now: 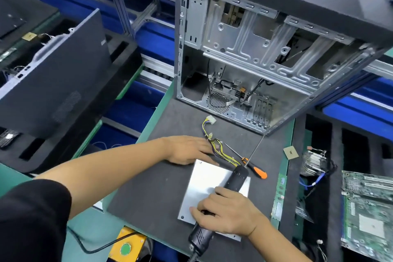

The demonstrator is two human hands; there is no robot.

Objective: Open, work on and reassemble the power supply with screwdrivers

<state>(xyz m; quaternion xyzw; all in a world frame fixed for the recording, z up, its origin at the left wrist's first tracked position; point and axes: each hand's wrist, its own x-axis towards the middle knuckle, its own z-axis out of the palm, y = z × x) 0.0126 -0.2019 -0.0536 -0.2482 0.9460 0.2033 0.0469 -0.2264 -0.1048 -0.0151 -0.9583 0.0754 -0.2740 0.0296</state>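
The silver power supply [209, 185] lies flat on the dark mat, its bundle of yellow and black wires [221, 151] trailing toward the computer case. My left hand [189, 150] rests with straight fingers on the supply's far corner, beside the wires. My right hand [228, 214] grips a black electric screwdriver [236, 179] lying across the supply's top; its long thin bit [256, 148] points up and away toward the case. An orange-and-black hand screwdriver [252, 167] lies on the mat just past the supply.
An open, stripped computer case [255, 59] stands at the back of the mat [148, 187]. Right of it lie a CPU chip [291, 152], a heatsink [314, 162], a RAM stick [279, 198] and a motherboard [368, 208]. A black case panel [59, 74] leans at left. A yellow button box [127, 244] sits near.
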